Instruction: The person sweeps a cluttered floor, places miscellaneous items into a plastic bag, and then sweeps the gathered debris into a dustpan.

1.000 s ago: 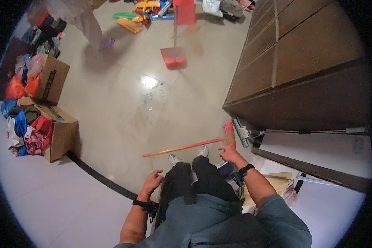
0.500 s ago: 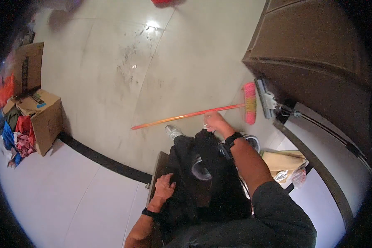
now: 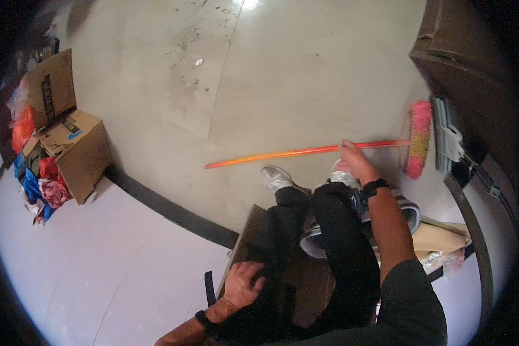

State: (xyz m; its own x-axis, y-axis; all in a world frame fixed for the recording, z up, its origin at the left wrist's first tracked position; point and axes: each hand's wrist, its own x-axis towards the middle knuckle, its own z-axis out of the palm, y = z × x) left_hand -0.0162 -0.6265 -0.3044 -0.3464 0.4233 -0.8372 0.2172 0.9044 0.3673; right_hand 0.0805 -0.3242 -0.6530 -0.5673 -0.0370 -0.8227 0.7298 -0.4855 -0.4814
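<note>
My left hand [image 3: 243,284] rests on my left thigh, its fingers loosely bent and apart, with nothing visible in it. My right hand [image 3: 355,162] hangs out past my right knee, thumb and fingers slightly apart. In the picture its fingers overlap the red-orange handle of a push broom [image 3: 282,154]; I cannot tell whether they touch it. The handle lies across in front of my shoes [image 3: 275,177]. At its right end is the pink and yellow bristle head [image 3: 419,139]. Beside that head is a grey, flat-headed floor tool [image 3: 447,135].
An open cardboard box [image 3: 85,155] stands left, with crumpled coloured bags [image 3: 46,184] beside it. Dark debris [image 3: 193,52] is scattered on the pale floor. A brown padded piece of furniture [image 3: 473,63] fills the far right. A cardboard piece [image 3: 438,237] lies right of my legs.
The whole view has shifted, so most things sit farther right and higher. My right hand has moved right along the broom handle in the picture. My left hand has slid slightly on my thigh.
</note>
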